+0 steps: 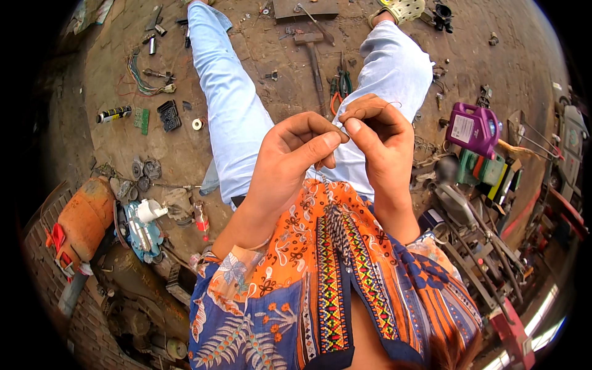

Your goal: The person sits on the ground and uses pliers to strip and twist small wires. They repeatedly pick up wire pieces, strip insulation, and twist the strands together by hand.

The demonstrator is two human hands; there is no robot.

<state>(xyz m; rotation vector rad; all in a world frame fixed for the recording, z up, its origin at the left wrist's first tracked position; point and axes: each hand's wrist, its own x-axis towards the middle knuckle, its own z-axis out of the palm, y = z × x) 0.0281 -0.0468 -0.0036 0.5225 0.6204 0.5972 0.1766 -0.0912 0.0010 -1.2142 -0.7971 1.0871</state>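
In front of my lap, my two hands meet with their fingertips nearly touching. My left hand (pixel 290 151) is closed, thumb against bent fingers in a pinch. Opposite it, my right hand (pixel 388 145) pinches in the same way. A thin, dark strand (pixel 392 103), wire or thread, curls out above the right fingers. Another fine length seems to hang under the left fingers. What lies between the fingertips is mostly hidden. A black-and-white braided cord (pixel 337 231) hangs down the front of my patterned blouse, just below the hands.
Beyond my hands, pliers (pixel 343 83) and a hammer (pixel 313 58) lie on the floor between my legs. Loose wires (pixel 139 77) and a spray can (pixel 114 115) are at left. A purple jug (pixel 472 129) stands right, near metal parts. An orange tank (pixel 86 216) is lower left.
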